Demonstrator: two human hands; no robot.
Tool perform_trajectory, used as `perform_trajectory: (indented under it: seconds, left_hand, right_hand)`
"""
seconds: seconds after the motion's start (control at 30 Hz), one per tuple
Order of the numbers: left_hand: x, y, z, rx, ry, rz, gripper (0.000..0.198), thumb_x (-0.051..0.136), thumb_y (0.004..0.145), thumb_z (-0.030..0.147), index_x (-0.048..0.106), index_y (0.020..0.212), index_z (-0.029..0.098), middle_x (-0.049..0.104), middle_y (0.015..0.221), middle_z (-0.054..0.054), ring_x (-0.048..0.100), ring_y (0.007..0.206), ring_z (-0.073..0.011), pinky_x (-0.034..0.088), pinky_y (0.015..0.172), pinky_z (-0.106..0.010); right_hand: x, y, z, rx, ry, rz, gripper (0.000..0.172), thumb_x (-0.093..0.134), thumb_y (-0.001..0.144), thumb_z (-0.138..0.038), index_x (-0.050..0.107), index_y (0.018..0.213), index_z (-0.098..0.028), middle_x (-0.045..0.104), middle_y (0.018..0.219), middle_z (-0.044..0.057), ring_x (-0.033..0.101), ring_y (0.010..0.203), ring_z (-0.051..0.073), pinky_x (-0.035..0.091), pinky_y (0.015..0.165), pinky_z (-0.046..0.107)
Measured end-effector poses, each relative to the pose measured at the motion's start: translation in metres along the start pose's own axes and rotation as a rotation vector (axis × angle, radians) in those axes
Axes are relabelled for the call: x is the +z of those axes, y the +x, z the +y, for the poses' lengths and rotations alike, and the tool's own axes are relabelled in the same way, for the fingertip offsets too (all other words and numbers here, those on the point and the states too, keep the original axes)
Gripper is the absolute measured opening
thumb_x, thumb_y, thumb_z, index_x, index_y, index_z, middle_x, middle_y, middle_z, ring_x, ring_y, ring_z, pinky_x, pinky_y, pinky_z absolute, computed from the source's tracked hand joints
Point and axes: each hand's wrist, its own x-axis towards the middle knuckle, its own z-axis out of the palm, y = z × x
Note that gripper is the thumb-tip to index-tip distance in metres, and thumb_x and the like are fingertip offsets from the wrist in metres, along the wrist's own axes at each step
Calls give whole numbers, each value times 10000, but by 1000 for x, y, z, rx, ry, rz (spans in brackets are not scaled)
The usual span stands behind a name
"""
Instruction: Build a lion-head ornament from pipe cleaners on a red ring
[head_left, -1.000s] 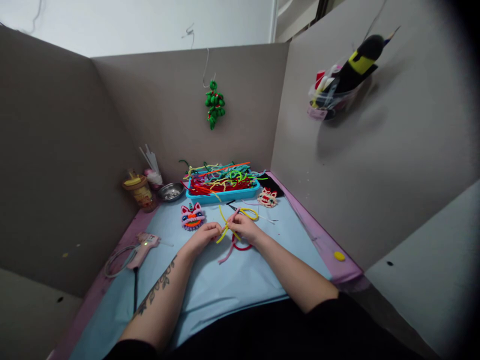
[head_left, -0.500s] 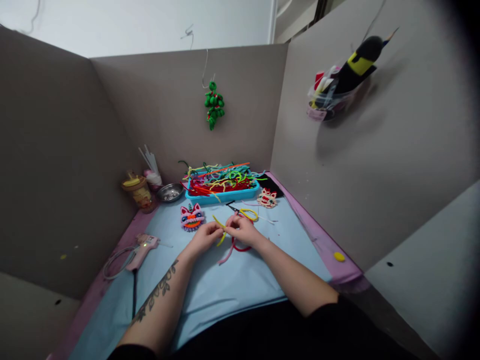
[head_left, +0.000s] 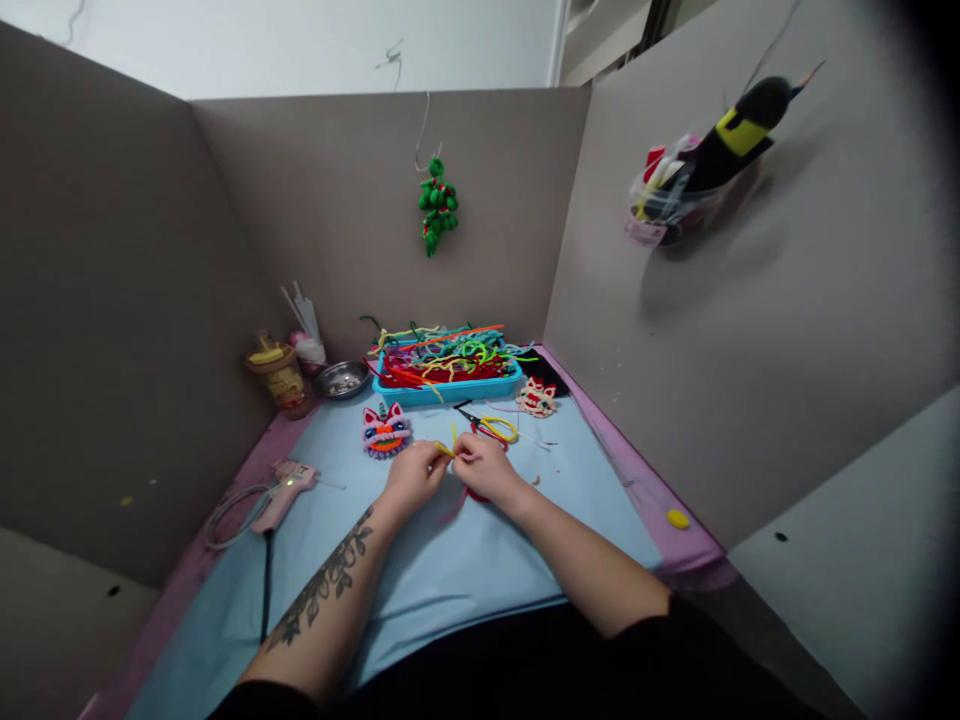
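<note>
Remote watch, head view | left hand: I see thumb and finger pinched on a yellow pipe cleaner, which lies at the fingertips, between both hands | right hand: fingers curled closed at its other end, pink strand against them; firmness I can't tell | scissors just beyond right hand

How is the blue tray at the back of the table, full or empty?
Full: colourful pipe cleaners are heaped above the rim of the blue tray, and some ends hang over it.
</note>
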Motion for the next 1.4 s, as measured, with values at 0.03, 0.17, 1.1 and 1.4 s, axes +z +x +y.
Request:
perform_trajectory:
  seconds: [0.03,0.17,1.1,1.4]
  left_hand:
    - [0,0,1,3,7,-6,162,495,799,235,642,759,180,614,720,-55,525,710,-172,345,656,-264]
    - [-2,1,2,25,58,20,191,466,831,252,634,790,172,625,748,-57,531,738,-175,369,702,-284]
    - [11,3,3,-535,-1336,-64,265,729,660,290,565,801,136,616,666,-20,591,597,-112,413,535,-193]
    - [14,4,8,-686,-1454,-38,206,726,653,224,556,714,125,559,586,17,530,512,-64,461,538,-185]
  right_hand:
    - [1,0,-1,-13,-30,24,117,475,614,-77,513,599,-187,511,571,-28,452,564,111,306,536,218]
    - [0,1,1,-62,-67,43,118,484,660,-84,551,641,-179,565,620,-10,499,601,117,350,578,218]
    - [5,9,19,477,828,-128,247,732,552,-315,583,662,-152,523,513,-54,414,442,63,308,458,203]
    - [-3,10,15,149,405,-26,78,583,700,-239,599,685,-165,596,658,-7,525,637,128,396,620,245]
